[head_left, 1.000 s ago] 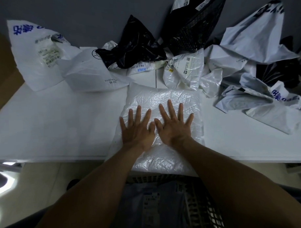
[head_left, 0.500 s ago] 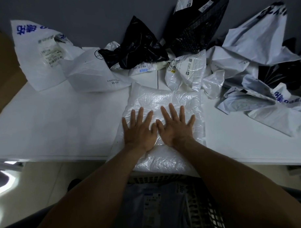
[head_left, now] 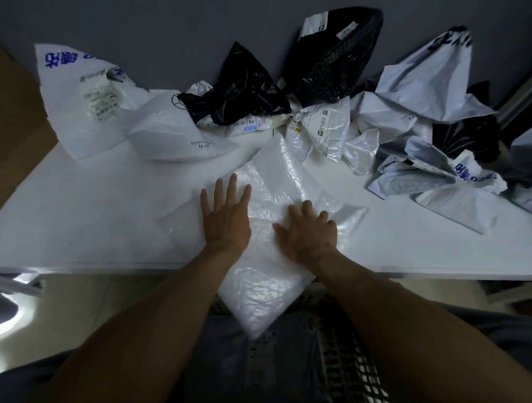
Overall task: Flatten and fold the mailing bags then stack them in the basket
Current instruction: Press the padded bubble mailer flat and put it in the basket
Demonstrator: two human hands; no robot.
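Bubble bag point(head_left: 276, 177) on table point(head_left: 93, 213) near edge, above basket point(head_left: 346, 364); bag pile point(head_left: 420, 84) behind it.

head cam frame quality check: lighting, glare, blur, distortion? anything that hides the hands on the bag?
Head view: dim overall, foreground and the basket near black; a blown-out glare patch on the floor at lower left; soft highlights on the crinkled white bag; wide-angle bending of the table edge; left hand reads flat, right hand slightly smeared, so its fingers' hold is unclear.

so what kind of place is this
Likely a home or small-office parcel corner: a white table against a grey wall, heaped with crumpled mailing bags carrying shipping labels, with a mesh basket below its edge.
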